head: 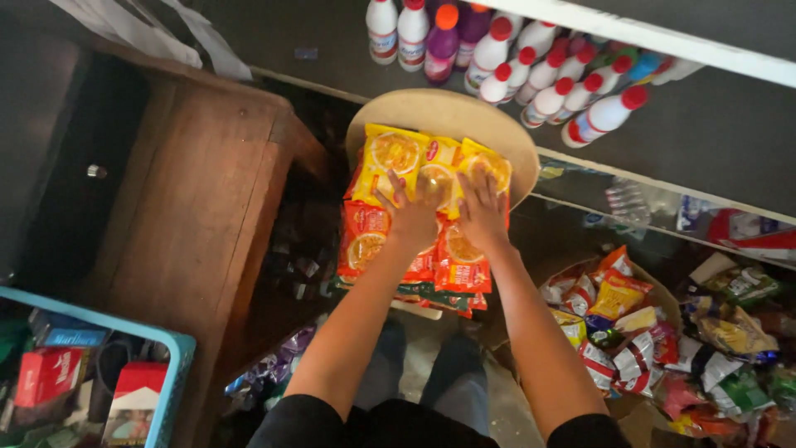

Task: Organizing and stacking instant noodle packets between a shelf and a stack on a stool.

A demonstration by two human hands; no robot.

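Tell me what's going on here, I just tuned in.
A person stands over a round wooden tray stacked with yellow and orange snack packets. Both hands press flat on top of the pile: the left hand and right hand lie side by side with fingers spread, no closed grip on any single packet. White bottles with red caps stand beyond the tray, and a basket of mixed wrapped snacks sits to the right.
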